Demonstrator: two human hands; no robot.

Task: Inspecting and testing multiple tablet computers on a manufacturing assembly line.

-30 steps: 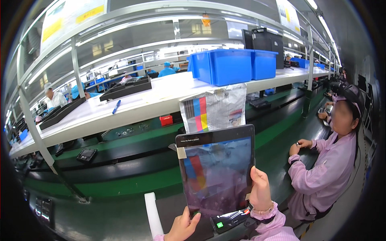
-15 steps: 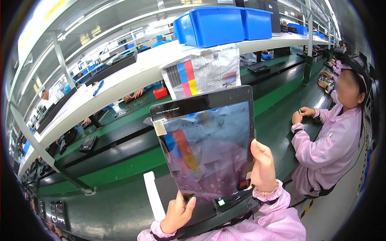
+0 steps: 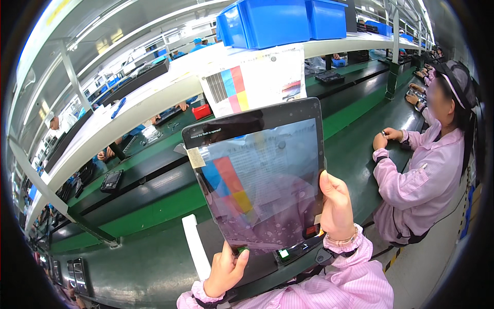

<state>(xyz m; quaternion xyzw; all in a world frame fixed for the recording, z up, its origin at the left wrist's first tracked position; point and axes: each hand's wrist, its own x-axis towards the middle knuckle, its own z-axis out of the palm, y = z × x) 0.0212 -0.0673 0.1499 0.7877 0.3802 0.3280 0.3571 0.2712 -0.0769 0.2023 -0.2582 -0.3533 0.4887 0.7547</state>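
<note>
Fingers (image 3: 240, 259): left hand (image 3: 221, 271) held the tablet (image 3: 262, 190) by its bottom left corner, right hand (image 3: 337, 204) by its right edge.
Tablet: was up over the green table (image 3: 144, 260), with colour blocks on its screen.
White strip (image 3: 195, 244): sat just past the left hand.
Paper (image 3: 280, 82): hung on the white shelf's (image 3: 154, 99) front, past the tablet.
Blue tubs (image 3: 275, 23): sat on the shelf.

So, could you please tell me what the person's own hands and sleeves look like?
The pink, finely striped fabric sleeves end in gathered cuffs, each with a black band near it. The left hand and right hand are ungloved. A thin, gold-toned bracelet circles the wrist on the right; none shows on the left.
</note>
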